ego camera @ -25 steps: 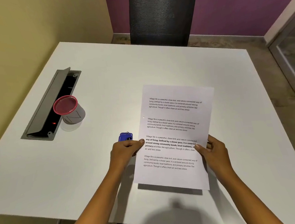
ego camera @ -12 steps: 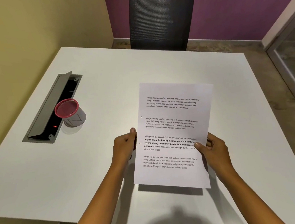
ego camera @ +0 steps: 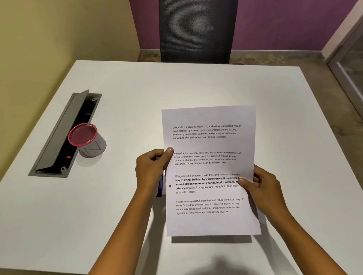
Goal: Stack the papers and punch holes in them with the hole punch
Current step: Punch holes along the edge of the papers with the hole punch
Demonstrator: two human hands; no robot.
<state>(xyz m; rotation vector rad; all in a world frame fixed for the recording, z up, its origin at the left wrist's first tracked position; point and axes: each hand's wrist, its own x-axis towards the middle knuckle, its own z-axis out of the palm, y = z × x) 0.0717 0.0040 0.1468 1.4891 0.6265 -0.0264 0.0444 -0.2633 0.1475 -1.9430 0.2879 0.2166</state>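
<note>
- Head view: the worktop lies under the papers, which are held up as one squared stack.
- The left hand pinches the papers' left edge and the right hand their right edge, fingers curled.
- The hole punch sits just left of the papers, with no hand on it.
- One hole shows in the papers' left margin, so punching seems mostly done.

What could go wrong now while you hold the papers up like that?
The left grip and right grip pinch the papers only at their side edges, so sheets might slide and the punched hole stop lining up. The blue hole punch sits mostly hidden behind the left grip, so lowering the papers could bump it.
</note>
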